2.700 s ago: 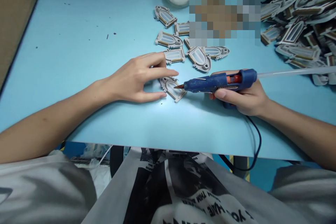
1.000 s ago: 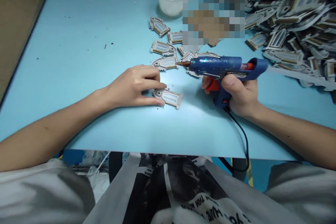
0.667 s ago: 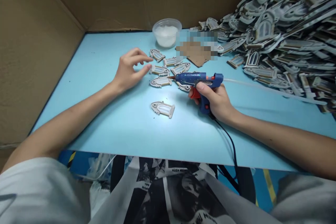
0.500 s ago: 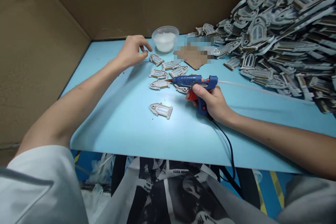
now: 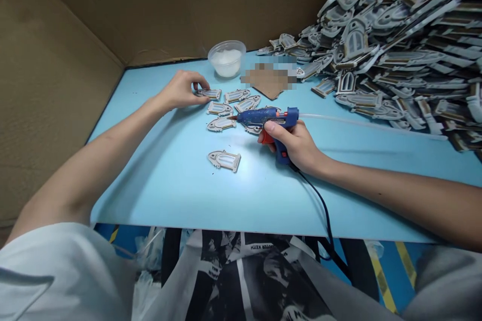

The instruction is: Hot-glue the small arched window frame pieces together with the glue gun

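My left hand (image 5: 183, 91) pinches the pointed end of a small arched window-shaped piece (image 5: 210, 94) at the far side of the cluster. My right hand (image 5: 291, 143) is wrapped round a blue hot glue gun (image 5: 259, 117) with a red trigger; its nozzle points left, over one arched piece (image 5: 220, 124). A clear glue stick (image 5: 357, 127) runs out of the gun's back. Several like pieces lie flat by the nozzle, some partly hidden by the gun. One single piece (image 5: 225, 160) lies apart, closer to me.
A clear plastic tub (image 5: 227, 58) with white contents stands at the back, beside a brown cardboard scrap (image 5: 268, 83). A tall heap of arched pieces (image 5: 391, 55) fills the right. Cardboard walls (image 5: 161, 10) enclose the blue table (image 5: 169, 180). The gun's black cord (image 5: 324, 205) hangs over the front edge.
My left hand has come down onto the far-left arched piece and taken hold of it, turning it slightly. My right hand keeps the glue gun in nearly the same place. The view has shifted a little.
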Available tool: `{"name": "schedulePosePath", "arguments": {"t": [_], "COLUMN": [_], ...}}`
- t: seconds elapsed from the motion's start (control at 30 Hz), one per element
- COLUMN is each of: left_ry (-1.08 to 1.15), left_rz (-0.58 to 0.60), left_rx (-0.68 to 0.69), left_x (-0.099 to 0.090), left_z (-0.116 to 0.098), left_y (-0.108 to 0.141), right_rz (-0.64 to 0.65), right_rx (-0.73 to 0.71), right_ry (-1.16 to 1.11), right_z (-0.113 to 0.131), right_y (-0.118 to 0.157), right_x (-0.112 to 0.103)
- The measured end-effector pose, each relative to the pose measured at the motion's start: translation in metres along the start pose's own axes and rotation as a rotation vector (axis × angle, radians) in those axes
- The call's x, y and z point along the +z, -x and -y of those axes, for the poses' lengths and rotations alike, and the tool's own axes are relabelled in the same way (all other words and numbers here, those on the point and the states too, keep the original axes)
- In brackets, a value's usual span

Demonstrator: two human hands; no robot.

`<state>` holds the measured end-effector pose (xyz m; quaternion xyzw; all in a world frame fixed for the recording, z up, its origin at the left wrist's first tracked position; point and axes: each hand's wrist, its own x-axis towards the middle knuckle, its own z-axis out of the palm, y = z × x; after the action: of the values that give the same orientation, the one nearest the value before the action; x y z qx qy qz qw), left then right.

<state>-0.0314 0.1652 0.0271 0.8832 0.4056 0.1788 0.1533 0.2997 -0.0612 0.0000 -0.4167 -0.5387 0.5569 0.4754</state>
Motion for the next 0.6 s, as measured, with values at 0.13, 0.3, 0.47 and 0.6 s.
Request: {"name": "schedulePosePath", "arguments": {"t": [0.13,0.3,0.47,0.6], "left_ry": [0.095,0.116,0.156,0.22], "left_rz": [-0.209,-0.109,-0.016,-0.011], "left_rx": [-0.092,0.093,0.233,0.26], "left_x": [0.001,0.026,0.038,0.033], "left_z": [-0.05,-0.104,-0.113,-0.107], "left_y": [0.051,0.111,0.132,0.139], "right_rz": [-0.012,-0.009,0.11,0.233], "right_rx": [-0.008,-0.035,-0.047,-0.045], "right_ry": [0.0,0.071,0.274,0.345], "right_z": [0.003,0.006,0.006,0.007], "right_y": [0.0,0.001,0.009,0.014], "right_x": [0.001,-0.001,-0.008,-0.014]}}
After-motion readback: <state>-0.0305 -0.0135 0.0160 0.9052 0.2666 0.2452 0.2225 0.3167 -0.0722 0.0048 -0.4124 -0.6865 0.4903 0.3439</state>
